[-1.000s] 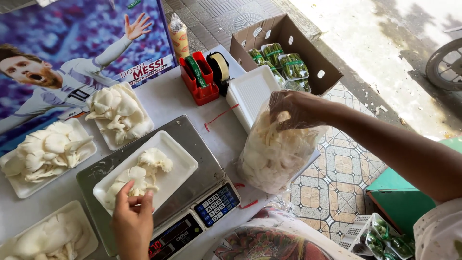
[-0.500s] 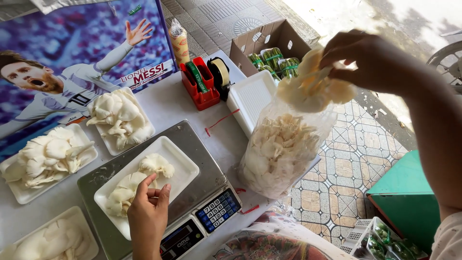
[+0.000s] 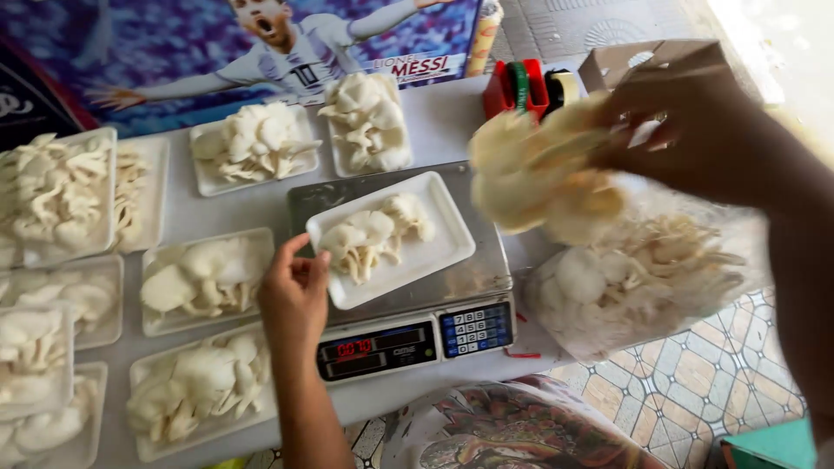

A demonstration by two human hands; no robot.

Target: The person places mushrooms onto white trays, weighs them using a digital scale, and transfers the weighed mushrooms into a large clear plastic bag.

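My right hand point(image 3: 695, 130) holds a pale bunch of oyster mushrooms point(image 3: 539, 174) in the air, above the scale's right edge. Below it a clear plastic bag of mushrooms point(image 3: 643, 287) stands at the table's right edge. A white foam tray point(image 3: 434, 247) with a few mushrooms lies on the steel platform of a digital scale point(image 3: 408, 339). My left hand point(image 3: 295, 291) touches that tray's left edge, its fingers curled against the rim.
Several white foam trays of mushrooms point(image 3: 204, 278) cover the table's left and back. A red tape dispenser point(image 3: 521, 87), a cardboard box point(image 3: 643, 61) and a poster point(image 3: 261, 43) stand at the back. Patterned floor tiles point(image 3: 695, 382) lie at the right.
My right hand pulled a bunch of mushrooms out of the bag and carried it left toward the scale. The view swung left, showing more trays. My left hand stays at the tray.
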